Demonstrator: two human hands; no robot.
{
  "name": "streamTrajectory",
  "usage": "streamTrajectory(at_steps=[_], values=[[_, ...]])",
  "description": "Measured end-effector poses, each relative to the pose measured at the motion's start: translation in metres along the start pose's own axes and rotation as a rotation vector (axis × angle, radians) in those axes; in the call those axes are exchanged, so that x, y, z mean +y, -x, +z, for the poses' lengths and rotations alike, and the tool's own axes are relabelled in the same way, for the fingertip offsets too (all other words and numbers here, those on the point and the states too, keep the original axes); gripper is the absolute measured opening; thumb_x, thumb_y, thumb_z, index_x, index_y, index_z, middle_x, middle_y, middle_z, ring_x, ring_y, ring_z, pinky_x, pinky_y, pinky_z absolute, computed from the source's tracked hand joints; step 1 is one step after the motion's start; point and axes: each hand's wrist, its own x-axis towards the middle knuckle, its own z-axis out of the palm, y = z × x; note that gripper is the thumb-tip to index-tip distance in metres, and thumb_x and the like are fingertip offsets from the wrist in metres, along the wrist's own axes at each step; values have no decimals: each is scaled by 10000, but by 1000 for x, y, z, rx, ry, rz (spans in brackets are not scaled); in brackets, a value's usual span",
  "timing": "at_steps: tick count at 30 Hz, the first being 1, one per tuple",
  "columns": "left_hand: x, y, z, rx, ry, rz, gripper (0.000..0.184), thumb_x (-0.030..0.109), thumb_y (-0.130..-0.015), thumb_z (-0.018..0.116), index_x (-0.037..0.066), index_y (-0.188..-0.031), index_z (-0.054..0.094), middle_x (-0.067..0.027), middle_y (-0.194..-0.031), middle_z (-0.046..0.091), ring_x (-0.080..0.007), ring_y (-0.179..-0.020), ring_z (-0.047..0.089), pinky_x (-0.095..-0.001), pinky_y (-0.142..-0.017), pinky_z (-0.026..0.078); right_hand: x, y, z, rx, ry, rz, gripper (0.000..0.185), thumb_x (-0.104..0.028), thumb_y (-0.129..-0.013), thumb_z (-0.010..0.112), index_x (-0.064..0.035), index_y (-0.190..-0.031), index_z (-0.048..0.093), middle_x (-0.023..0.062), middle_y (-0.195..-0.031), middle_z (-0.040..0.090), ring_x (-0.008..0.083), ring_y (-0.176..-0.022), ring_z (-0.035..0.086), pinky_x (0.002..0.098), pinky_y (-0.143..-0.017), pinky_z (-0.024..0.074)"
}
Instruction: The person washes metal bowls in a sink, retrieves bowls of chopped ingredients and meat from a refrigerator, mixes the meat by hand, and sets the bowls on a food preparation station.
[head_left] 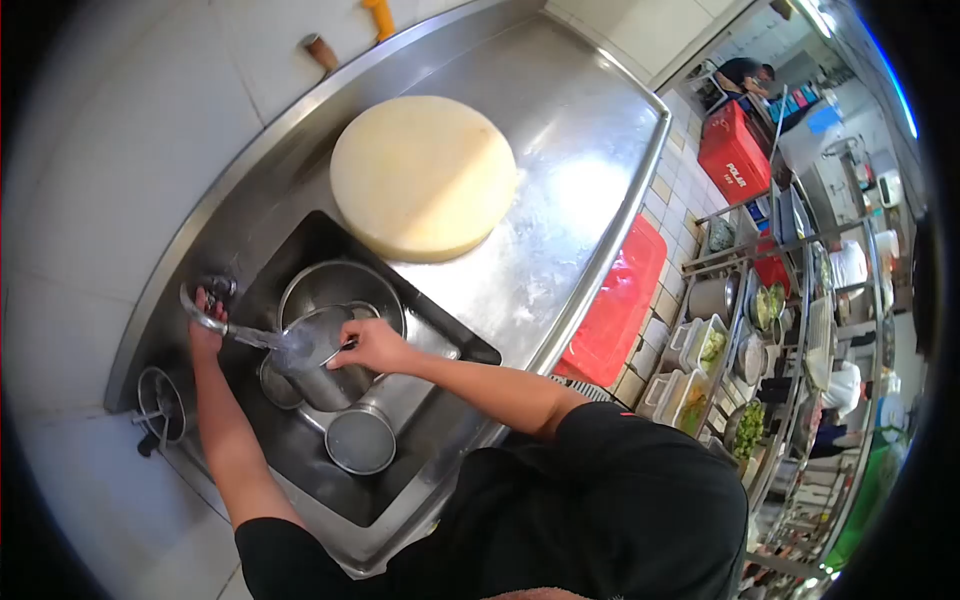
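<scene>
At the left, my left hand (206,328) reaches up to the faucet (205,318), its fingers closed at the base near the knob, partly hidden by the spout. Water runs from the spout into a deep metal pot (335,385) tilted in the sink. My right hand (375,347) pinches this pot at its rim or handle; which of the two I cannot tell. Behind it sits a wider steel pot (340,275). A small round metal container (361,441) with cloudy liquid stands nearer me in the sink (480,352).
A thick round cutting board (423,175) lies on the steel counter (560,120) beyond the sink. A red lid or crate (620,305) is on the floor at right. Shelves (760,340) hold several food containers. A person (745,75) bends over at the far back.
</scene>
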Motion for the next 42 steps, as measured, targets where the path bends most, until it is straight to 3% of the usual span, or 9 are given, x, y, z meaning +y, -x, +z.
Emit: streamTrajectory(at_steps=[5, 9, 14, 20, 24, 27, 29, 34, 42], values=[[3, 11, 11, 24, 19, 40, 327, 432, -819, 733, 159, -934, 594, 23, -796, 554, -133, -695, 564, -297, -608, 476, -20, -30, -137, 155, -408, 363, 335, -404, -808, 736, -94, -809, 610, 0, -664, 588, 64, -566, 527, 215, -415, 356], [1, 14, 13, 46, 18, 76, 325, 427, -840, 710, 167, -1006, 608, 27, -803, 550, -129, -686, 551, -303, -606, 471, -36, -71, -248, 310, -1011, 302, 372, -480, -876, 646, -144, -842, 491, -37, -611, 366, 65, -478, 348, 201, -369, 216], [-5, -4, -3, -24, 26, 89, 378, 427, -839, 709, 187, -1113, 609, 27, -861, 547, -118, -688, 545, -292, -608, 474, -75, -106, -290, 215, -1099, 176, 442, -576, -890, 558, -158, -802, 443, -14, -603, 397, 82, -487, 380, 184, -375, 226], [-18, -29, -35, -173, -162, 229, 373, 429, -856, 690, 210, -1141, 590, 21, -1019, 521, -129, -804, 527, -314, -766, 455, -65, -72, -194, 83, -684, 212, 287, -403, -909, 619, -123, -865, 579, -23, -596, 494, 69, -473, 455, 209, -390, 310], [2, -9, -1, 51, -101, 20, 304, 445, -839, 705, 191, -957, 586, 39, -786, 543, -65, -661, 538, -235, -610, 469, -21, -34, -88, -17, -428, 142, 361, -388, -777, 771, -79, -741, 589, -2, -689, 591, 82, -569, 543, 238, -471, 406], [1, -3, 1, 54, -48, 25, 329, 455, -831, 711, 196, -999, 599, 39, -792, 543, -70, -686, 544, -236, -640, 472, -13, -3, -38, -16, -56, 40, 476, -365, -652, 829, 18, -812, 596, 169, -715, 612, 285, -685, 618, 384, -635, 476], [1, 2, 0, 14, -29, 37, 349, 457, -832, 708, 202, -1047, 605, 42, -815, 545, -70, -700, 545, -241, -664, 473, 8, 7, -8, -59, 73, 38, 483, -365, -639, 834, 14, -832, 606, 185, -795, 625, 346, -779, 622, 418, -699, 482], [-2, -9, -11, -78, -23, 26, 399, 501, -804, 723, 209, -1051, 609, 51, -981, 540, -83, -798, 548, -266, -693, 464, 39, 12, 27, -47, 135, 35, 480, -337, -622, 840, 8, -862, 608, 189, -862, 599, 373, -872, 602, 427, -756, 483], [-4, -12, -11, -25, -16, 21, 417, 476, -823, 712, 198, -1117, 612, 52, -890, 554, -82, -734, 562, -260, -669, 477, 40, 11, 34, -92, 202, -4, 454, -307, -628, 837, -5, -859, 589, 177, -873, 579, 365, -872, 599, 433, -754, 484]])
